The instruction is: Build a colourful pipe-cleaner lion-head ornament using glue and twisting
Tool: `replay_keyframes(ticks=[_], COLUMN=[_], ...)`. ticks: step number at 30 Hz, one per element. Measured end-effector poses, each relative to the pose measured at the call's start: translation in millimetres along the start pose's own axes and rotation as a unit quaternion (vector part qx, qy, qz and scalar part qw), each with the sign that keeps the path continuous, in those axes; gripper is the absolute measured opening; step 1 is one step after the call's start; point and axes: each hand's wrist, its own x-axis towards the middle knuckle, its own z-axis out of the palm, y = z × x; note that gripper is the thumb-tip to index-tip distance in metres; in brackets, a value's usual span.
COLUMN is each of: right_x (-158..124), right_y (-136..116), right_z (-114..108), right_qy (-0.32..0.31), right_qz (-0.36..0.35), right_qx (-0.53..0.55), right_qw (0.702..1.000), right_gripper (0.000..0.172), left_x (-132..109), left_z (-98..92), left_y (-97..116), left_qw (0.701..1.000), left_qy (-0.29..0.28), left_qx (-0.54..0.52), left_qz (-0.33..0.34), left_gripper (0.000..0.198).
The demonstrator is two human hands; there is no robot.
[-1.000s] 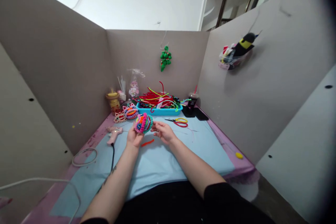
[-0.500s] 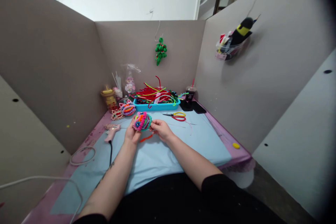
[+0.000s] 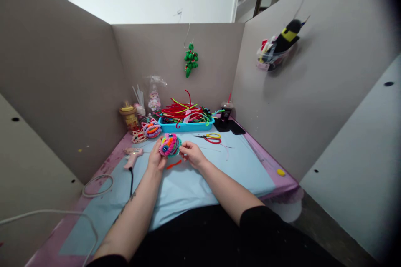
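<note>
A round, fuzzy pipe-cleaner figure (image 3: 170,145) in pink, teal, orange and yellow, with blue eyes, is held up over the blue table cover. My left hand (image 3: 156,156) grips its left side, fingers partly hidden behind it. My right hand (image 3: 191,154) is closed in a pinch on the teal edge at the right. Just below the figure lies an orange pipe-cleaner piece (image 3: 174,164). Two similar figures, one purple and pink (image 3: 151,128) and one cream and red (image 3: 138,136), stand at the back left.
A pink glue gun (image 3: 134,157) with a black cord lies to the left. Scissors (image 3: 210,138) with yellow and red handles rest beyond my right hand. At the back are a blue tray (image 3: 188,126) of pipe cleaners, a drink cup (image 3: 226,111) and a phone (image 3: 237,127).
The figure has turned very slightly in my hands, which stay in nearly the same place. The whole view has shifted a little.
</note>
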Motion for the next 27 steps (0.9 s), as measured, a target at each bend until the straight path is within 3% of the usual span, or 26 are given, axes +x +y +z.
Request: replay_keyframes(ticks=[3, 15, 27], right_x=[1, 4, 6], right_y=[1, 1, 3], right_z=[-2, -12, -5], right_qy=[-0.007, -0.022, -0.028], right_qz=[-0.024, -0.076, -0.033], right_qx=[-0.044, -0.154, -0.058], right_qw=[0.999, 0.985, 0.997], right_gripper=[0.034, 0.025, 0.029], left_x=[-1, -4, 2], left_z=[0.4, 4.4, 0.4], left_y=[-1, -3, -4], left_qw=[0.999, 0.997, 0.998], left_qy=[-0.004, 0.018, 0.000], left_qx=[0.031, 0.045, 0.028], left_qz=[0.032, 0.055, 0.061], left_gripper=[0.013, 0.016, 0.014])
